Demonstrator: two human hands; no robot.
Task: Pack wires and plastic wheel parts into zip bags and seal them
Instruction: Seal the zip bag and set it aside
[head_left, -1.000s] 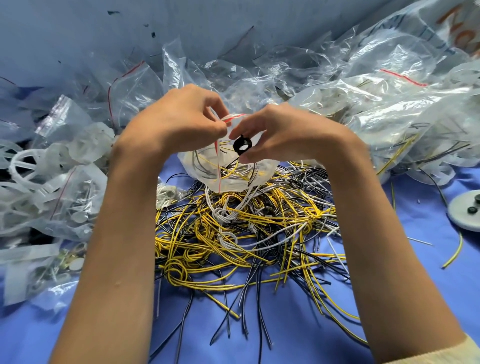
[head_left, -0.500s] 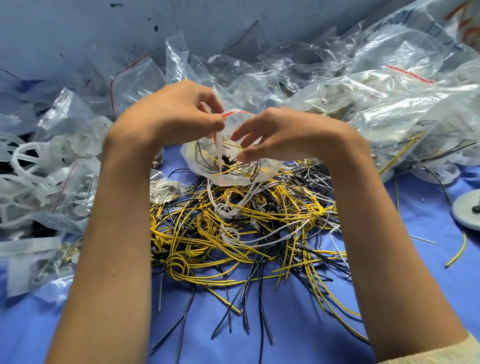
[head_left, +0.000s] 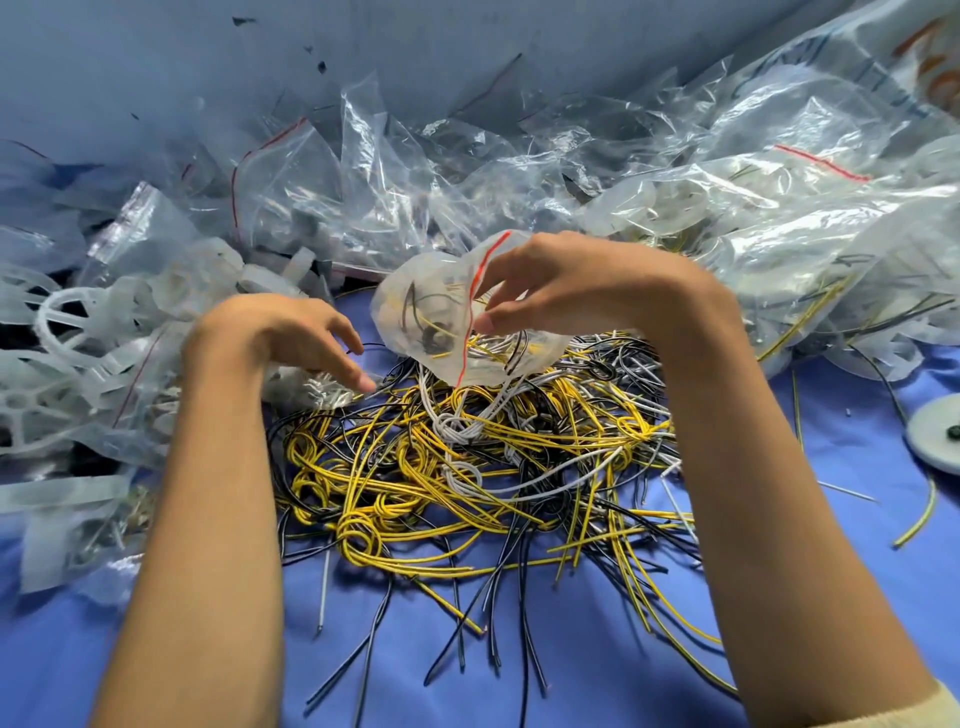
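Several white plastic wheel parts (head_left: 49, 332) are seen at far left. The left hand (head_left: 291, 338) is held with fingers loosely spread, gripping nothing, over the left edge of the wire pile (head_left: 467, 483). A part-filled zip bag (head_left: 426, 312) is pinched at its red-striped mouth by the right hand (head_left: 582, 291), above the pile

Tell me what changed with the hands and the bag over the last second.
The left hand let go of the zip bag and dropped leftward toward the wire pile, fingers relaxed. The right hand kept its grip at the red-striped mouth. The black ring seen at the mouth is gone from the fingers. Wire pile and loose bags stayed put.
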